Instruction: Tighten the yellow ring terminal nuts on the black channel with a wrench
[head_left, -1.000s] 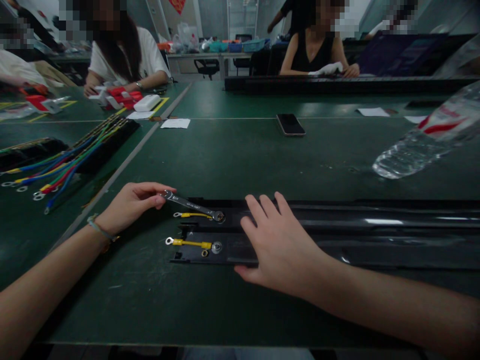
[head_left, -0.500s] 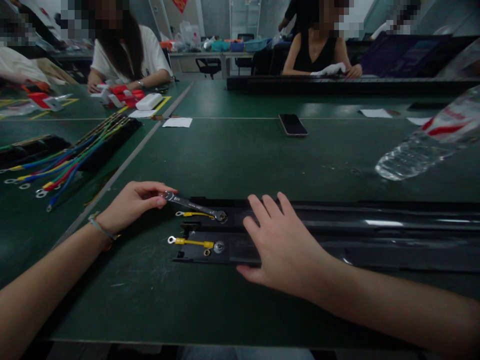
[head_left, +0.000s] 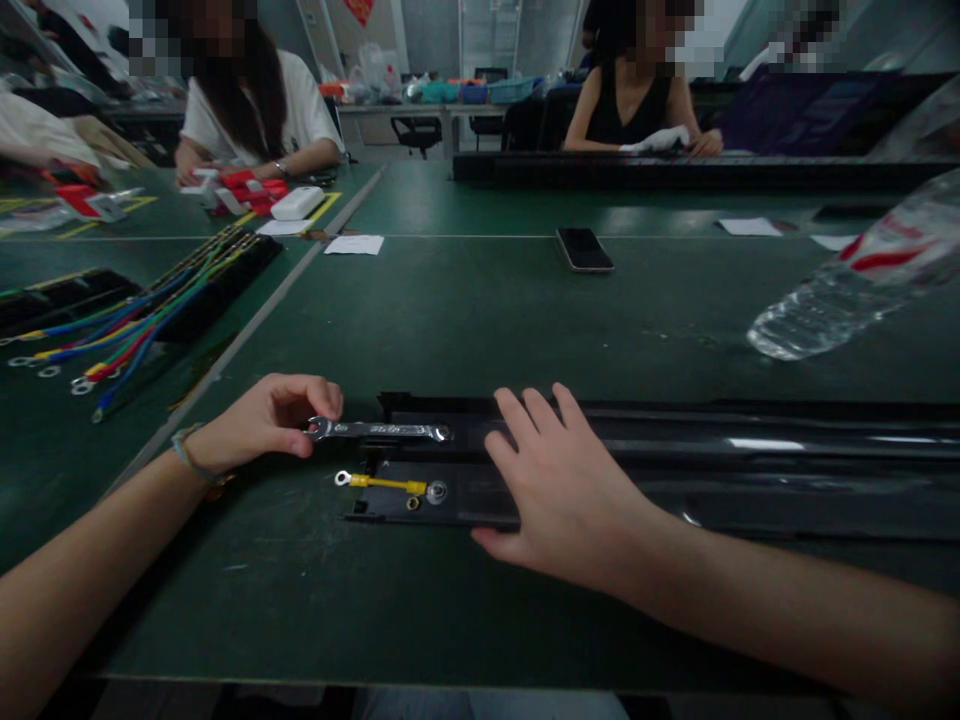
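My left hand point(head_left: 281, 415) pinches the open end of a combination wrench point(head_left: 379, 431). The wrench's ring end sits over a fastener on the far black channel point(head_left: 487, 415), whose yellow lead is hidden beneath the tool. My right hand point(head_left: 570, 480) lies across both black channels with its fingers spread, steadying no separate tool. On the near channel point(head_left: 472, 500), a short yellow wire point(head_left: 390, 484) runs from a ring terminal at the left to a round metal fastener point(head_left: 436, 491). A small brass nut point(head_left: 413, 503) lies just below that wire.
A phone point(head_left: 585, 250) and a tilted water bottle point(head_left: 832, 290) are on the green table point(head_left: 450, 320). At left lies a bundle of coloured wires point(head_left: 150, 330) with ring terminals. Two people sit across the table, near red and white parts point(head_left: 240, 190) and a long black bar point(head_left: 637, 170).
My left hand has swung the wrench's held end toward me, so the tool now lies along the channel and covers the far yellow lead. My right hand stays in place.
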